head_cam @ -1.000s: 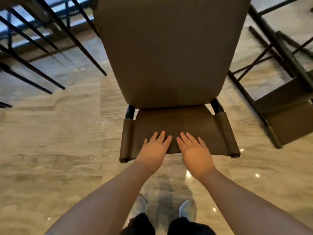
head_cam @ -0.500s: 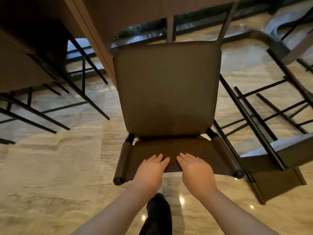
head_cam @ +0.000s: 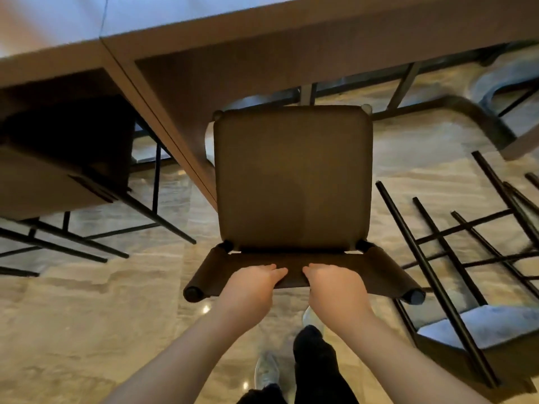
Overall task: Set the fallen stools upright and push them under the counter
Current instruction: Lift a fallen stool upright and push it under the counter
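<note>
Compared with half a second ago, the upright stool is seen carried further forward, so that the far edge of its seat now lies under the lip of the counter, which is newly in view beyond the hands. The left hand and the right hand are set side by side on the top of the low backrest, fingers curled over its edge in a closed hold, thumbs hidden. The step in hand is judged to be the push under the counter, roughly half done. For a clean push, even pressure should be kept through both hands so the stool travels straight, and the seat kept level to clear the counter's underside. To the right of the right hand a fallen stool lies on its side on the floor, legs splayed; it is left to be raised. Left of the left hand, another stool is already tucked in.
</note>
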`<action>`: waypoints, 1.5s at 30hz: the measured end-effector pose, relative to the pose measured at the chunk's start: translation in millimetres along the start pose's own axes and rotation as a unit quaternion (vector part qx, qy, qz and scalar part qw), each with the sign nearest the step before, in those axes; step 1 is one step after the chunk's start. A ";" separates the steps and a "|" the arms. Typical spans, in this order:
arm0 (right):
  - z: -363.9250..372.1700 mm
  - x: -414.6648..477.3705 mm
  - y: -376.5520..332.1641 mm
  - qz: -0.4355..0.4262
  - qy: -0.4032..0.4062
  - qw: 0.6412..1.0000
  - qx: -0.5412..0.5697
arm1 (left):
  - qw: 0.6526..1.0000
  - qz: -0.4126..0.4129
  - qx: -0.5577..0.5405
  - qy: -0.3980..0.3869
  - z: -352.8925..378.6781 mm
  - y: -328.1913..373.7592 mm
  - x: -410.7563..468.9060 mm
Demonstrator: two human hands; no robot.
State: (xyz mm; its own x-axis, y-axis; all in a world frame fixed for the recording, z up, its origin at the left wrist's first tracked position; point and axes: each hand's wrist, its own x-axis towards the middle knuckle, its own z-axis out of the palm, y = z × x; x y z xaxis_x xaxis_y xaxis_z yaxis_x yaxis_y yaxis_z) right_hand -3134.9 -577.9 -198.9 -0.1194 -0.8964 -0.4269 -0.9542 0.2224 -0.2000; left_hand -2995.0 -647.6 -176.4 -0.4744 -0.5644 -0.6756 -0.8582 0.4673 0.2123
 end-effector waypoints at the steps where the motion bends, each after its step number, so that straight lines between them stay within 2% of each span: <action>1: -11.9 12.1 1.4 -0.003 -0.010 1.000 0.003 | 1.000 -0.005 -0.005 -0.002 -15.8 0.5 5.8; 5: -59.6 53.4 8.0 -0.018 -0.051 0.998 -0.013 | 0.999 -0.014 -0.006 0.032 -67.5 2.1 27.6; 9: -103.6 86.5 10.8 -0.034 -0.052 0.998 -0.019 | 0.999 -0.006 -0.016 0.036 -110.6 -2.6 48.5; 20: -166.3 179.8 21.4 -0.039 -0.023 0.998 -0.036 | 0.999 0.022 -0.018 -0.029 -210.0 -22.3 118.5; 25: -179.7 202.9 28.0 -0.058 -0.031 0.997 -0.042 | 0.999 0.017 -0.009 -0.037 -228.5 -25.1 133.1; 29: -185.4 212.4 30.5 -0.075 -0.056 0.994 -0.051 | 0.996 0.016 -0.018 -0.088 -236.1 -27.2 142.2; 35: -199.2 230.9 35.3 -0.090 -0.052 0.992 -0.071 | 0.999 0.033 -0.007 -0.023 -243.7 -27.5 151.9; 42: -222.5 265.1 45.6 -0.133 -0.059 0.984 -0.101 | 0.998 -0.025 -0.004 -0.059 -265.2 -18.7 170.3; 45: -228.5 272.7 61.2 -0.147 -0.049 0.983 -0.102 | 0.999 -0.020 -0.025 -0.009 -263.5 -24.5 169.5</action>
State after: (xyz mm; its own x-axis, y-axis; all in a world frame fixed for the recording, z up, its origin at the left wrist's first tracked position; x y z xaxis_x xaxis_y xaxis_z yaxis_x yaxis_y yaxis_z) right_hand -3288.5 -896.4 -126.1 0.1875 -0.8669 -0.4618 -0.9798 -0.1318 -0.1504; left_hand -3106.1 -934.0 -110.1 -0.4362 -0.5698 -0.6965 -0.8854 0.4101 0.2190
